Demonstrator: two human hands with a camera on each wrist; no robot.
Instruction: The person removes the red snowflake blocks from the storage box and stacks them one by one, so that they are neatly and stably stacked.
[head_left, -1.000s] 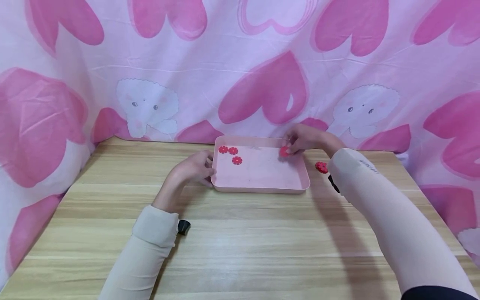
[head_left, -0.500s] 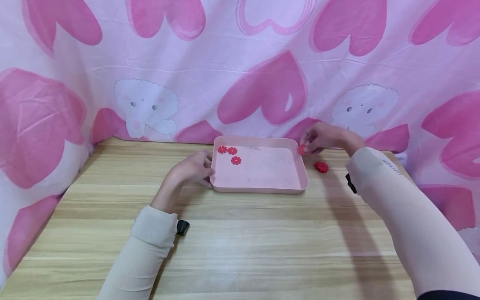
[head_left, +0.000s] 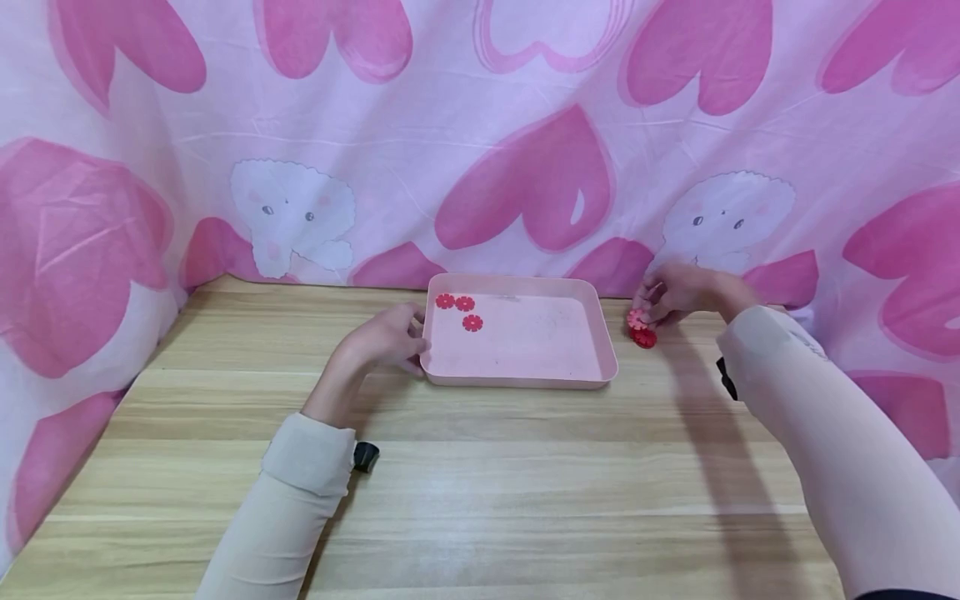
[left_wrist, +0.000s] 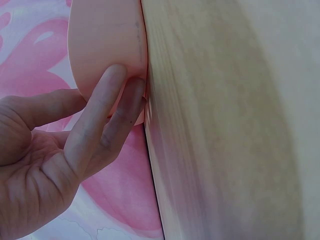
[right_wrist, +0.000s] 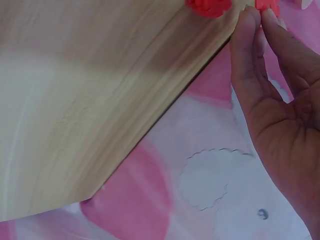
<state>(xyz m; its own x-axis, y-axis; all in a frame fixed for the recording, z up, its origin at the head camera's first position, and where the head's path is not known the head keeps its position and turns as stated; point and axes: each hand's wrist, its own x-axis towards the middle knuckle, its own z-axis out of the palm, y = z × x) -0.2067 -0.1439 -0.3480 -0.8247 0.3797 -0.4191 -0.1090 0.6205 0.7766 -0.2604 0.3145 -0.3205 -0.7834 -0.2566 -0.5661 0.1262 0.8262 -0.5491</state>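
My left hand (head_left: 386, 333) holds the left end of the pink tray (head_left: 517, 385). In the left wrist view, two fingers (left_wrist: 107, 95) lie against its outer wall, while another digit reaches its rim. Three red flower-shaped discs (head_left: 472, 322) lie apart from my hands, in the tray's far left part. My right hand (head_left: 678, 293) pinches one more red flower-shaped disc (head_left: 637, 319) between its fingertips, just past the tray's right side. Directly by the held disc, a small pile of red flower-shaped discs (head_left: 644, 338) sits on the table; how many it has is hidden.
The wood-grain table (head_left: 465, 483) stretches out in front of the tray. A pink and white curtain (head_left: 405, 142) printed with hearts hangs along the table's back edge, close behind the tray and my right hand.
My right hand has carried its disc from inside the tray's right end, over the rim, and rightward down to the pile. The left hand and the tray stay put.
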